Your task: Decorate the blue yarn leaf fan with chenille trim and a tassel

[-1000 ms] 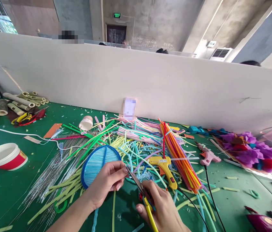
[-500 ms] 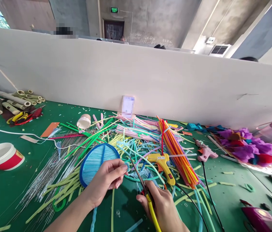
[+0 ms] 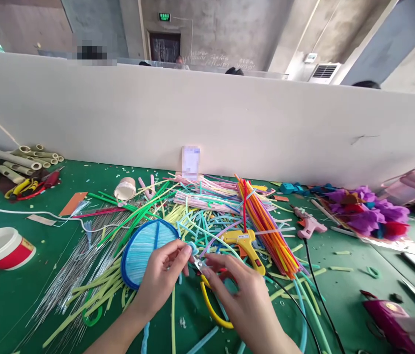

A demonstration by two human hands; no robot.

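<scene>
Between its thumb and fingers, my left hand (image 3: pixel 168 268) pinches a small light blue piece of fuzzy stem (image 3: pixel 193 247). Close on its right, my right hand (image 3: pixel 244 290) is closed at the metal part of yellow-handled scissors (image 3: pixel 207 301), whose metal end points toward the blue piece. One yellow handle swings out below the palm; the rest is hidden by the hand. Behind my left hand lies a leaf-shaped blue panel (image 3: pixel 148 250) with a dark blue rim and a centre rib. A twisted light blue stem (image 3: pixel 145 338) shows below it.
A yellow glue gun (image 3: pixel 246 246) lies just beyond my right hand, beside orange stems (image 3: pixel 266 221). Wires (image 3: pixel 70 275) and green stems spread on the left. A paper cup (image 3: pixel 1 248), a pink glue gun (image 3: pixel 308 223) and purple flowers (image 3: pixel 362 216) stand farther out.
My right hand has moved up and closer to my left hand. The scissors have turned, with their metal part now by the blue piece and a handle spread outward. The view has shifted slightly.
</scene>
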